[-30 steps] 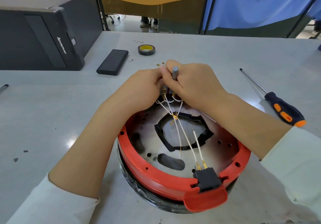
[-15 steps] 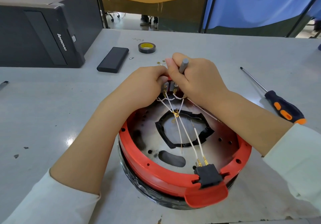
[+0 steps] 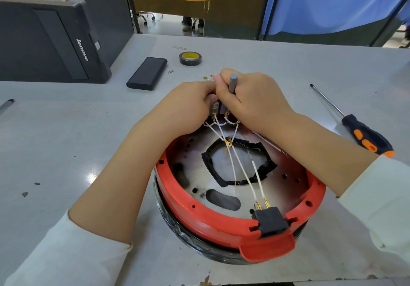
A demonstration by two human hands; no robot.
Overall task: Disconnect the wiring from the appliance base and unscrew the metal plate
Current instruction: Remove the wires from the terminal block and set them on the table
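Obstacles round the appliance base [image 3: 199, 199]: both hands [image 3: 188, 106] at 12 o'clock; white wires [image 3: 241, 170] strung across its opening (12 to 5). Table [image 3: 66, 135]: computer tower [image 3: 51, 41] at 10, power bank [image 3: 146, 73] and tape roll [image 3: 190, 58] at 11–12, screwdriver [image 3: 366, 137] at 2. Bare tabletop at 9.

Bright, sharp; wide-angle bending at edges

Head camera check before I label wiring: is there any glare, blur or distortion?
Head view: a bright glare spot on the table left of the appliance base; wide-angle bending at the edges; the white wires are sharp; both hands hide the far terminals.
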